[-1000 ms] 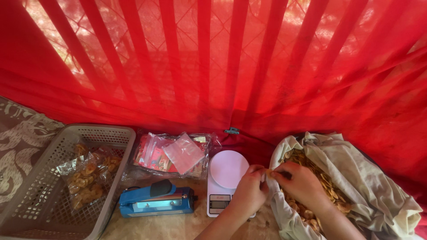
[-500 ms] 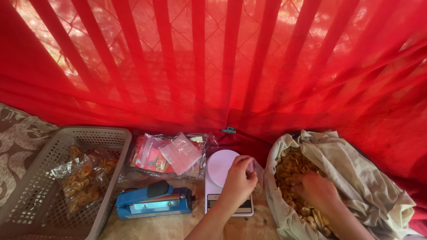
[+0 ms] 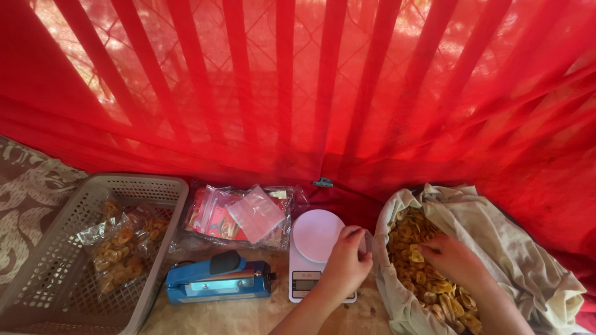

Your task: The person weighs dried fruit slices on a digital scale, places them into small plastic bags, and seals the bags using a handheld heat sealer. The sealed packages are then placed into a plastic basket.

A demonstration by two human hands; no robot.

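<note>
Cream-coloured cloth is being used as a sack (image 3: 515,248), lying open at the right, and it is being filled by a heap of yellow-brown banana chips (image 3: 413,239). At the left, a grey plastic basket (image 3: 56,273) is being occupied by clear packets of chips (image 3: 118,254), lying flat on its mesh bottom. Between the basket and the scale, a stack of clear pouches (image 3: 245,214) with red inserts is being kept on the floor.

The left hand (image 3: 344,267) is being held over the right edge of a white kitchen scale (image 3: 315,245), its fingers curled together and pinched on the rim of a small clear bag (image 3: 367,242), which is being kept upright between the scale and the sack. The bag is nearly transparent and hard to make out. The right hand (image 3: 453,260) is being pressed palm-down into the chips inside the sack, fingers bent toward the bag; whether chips are being clamped in it cannot be told. Both forearms are being extended upward from the lower edge of the view.

A blue heat sealer (image 3: 217,282) with a black handle is being kept just left of the scale, closed. Red netting (image 3: 298,87) is being hung as a backdrop behind everything.
</note>
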